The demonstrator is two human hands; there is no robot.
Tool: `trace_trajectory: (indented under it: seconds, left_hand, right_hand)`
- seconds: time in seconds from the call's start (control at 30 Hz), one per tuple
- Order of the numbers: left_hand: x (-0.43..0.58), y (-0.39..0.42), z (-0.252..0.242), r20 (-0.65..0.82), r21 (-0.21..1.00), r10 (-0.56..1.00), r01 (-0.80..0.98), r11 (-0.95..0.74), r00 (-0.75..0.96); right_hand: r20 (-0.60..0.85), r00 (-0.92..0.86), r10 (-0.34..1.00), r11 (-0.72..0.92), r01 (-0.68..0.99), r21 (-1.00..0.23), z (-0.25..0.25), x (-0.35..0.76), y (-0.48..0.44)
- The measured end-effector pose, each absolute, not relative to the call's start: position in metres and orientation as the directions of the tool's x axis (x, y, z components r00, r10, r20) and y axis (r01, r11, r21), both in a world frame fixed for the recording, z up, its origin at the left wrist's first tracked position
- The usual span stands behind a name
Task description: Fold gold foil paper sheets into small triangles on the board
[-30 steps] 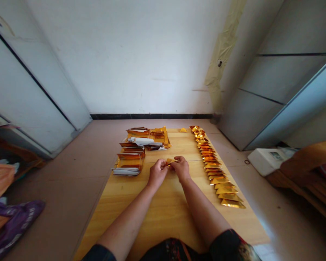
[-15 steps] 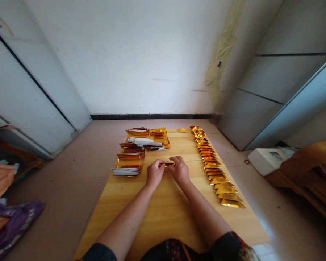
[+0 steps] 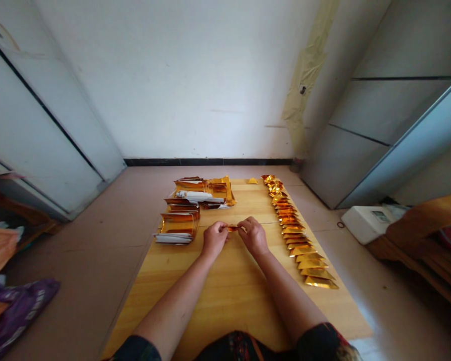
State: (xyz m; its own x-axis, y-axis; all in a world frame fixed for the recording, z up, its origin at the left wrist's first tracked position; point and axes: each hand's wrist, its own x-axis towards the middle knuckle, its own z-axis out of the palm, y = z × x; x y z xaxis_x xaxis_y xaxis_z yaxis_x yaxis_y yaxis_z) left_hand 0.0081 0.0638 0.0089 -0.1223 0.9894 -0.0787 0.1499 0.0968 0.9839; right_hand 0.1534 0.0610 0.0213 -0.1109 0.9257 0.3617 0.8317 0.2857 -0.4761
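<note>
Between my hands, above the middle of the wooden table (image 3: 210, 286), is a small folded piece of gold foil paper (image 3: 232, 228). My left hand (image 3: 214, 237) pinches its left end, and my right hand (image 3: 253, 235) pinches the right end; the fingers cover both ends. To the left stand stacks of gold foil sheets (image 3: 178, 224) with white backs, some curled. Along the table's right side runs a long row of folded gold foil pieces (image 3: 298, 245), overlapping one another. A single folded gold piece (image 3: 252, 181) lies apart near the far edge.
Beyond the table is a white wall (image 3: 195, 90) with a tape strip (image 3: 304, 75). A grey cabinet (image 3: 364, 135) stands at the right, near a white box (image 3: 365, 224) and wooden furniture (image 3: 421, 235). Purple and orange bags (image 3: 22, 311) lie at the lower left.
My right hand has shifted slightly right, away from my left hand, so more of the folded foil paper shows between them. The stacks and the row look unchanged.
</note>
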Motion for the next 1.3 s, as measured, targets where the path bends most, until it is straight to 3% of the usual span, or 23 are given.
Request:
trace_trajectory:
  seconds: [0.17,0.4,0.77,1.03,1.3]
  left_hand:
    - [0.012,0.064,0.009,-0.08,0.988,0.992,0.123,0.092,-0.101]
    - [0.004,0.06,0.006,-0.014,0.99,0.993,0.135,0.029,-0.113]
    - [0.001,0.056,-0.007,0.065,0.978,0.993,0.202,-0.045,-0.095]
    - [0.001,0.051,-0.011,0.108,0.941,0.991,0.329,-0.078,-0.074]
    - [-0.002,0.049,-0.022,0.102,0.939,0.993,0.335,-0.077,-0.058]
  right_hand:
    - [0.339,-0.188,0.922,0.3,0.9,-0.316,0.029,0.154,0.062]
    - [0.369,-0.086,0.925,0.199,0.939,-0.279,0.045,0.169,0.078]
    - [0.455,-0.083,0.887,0.135,0.987,-0.082,0.037,0.211,0.145]
    - [0.347,0.069,0.935,-0.044,0.996,-0.08,0.039,0.218,0.19]
    - [0.248,0.085,0.965,-0.069,0.995,-0.073,0.034,0.216,0.232]
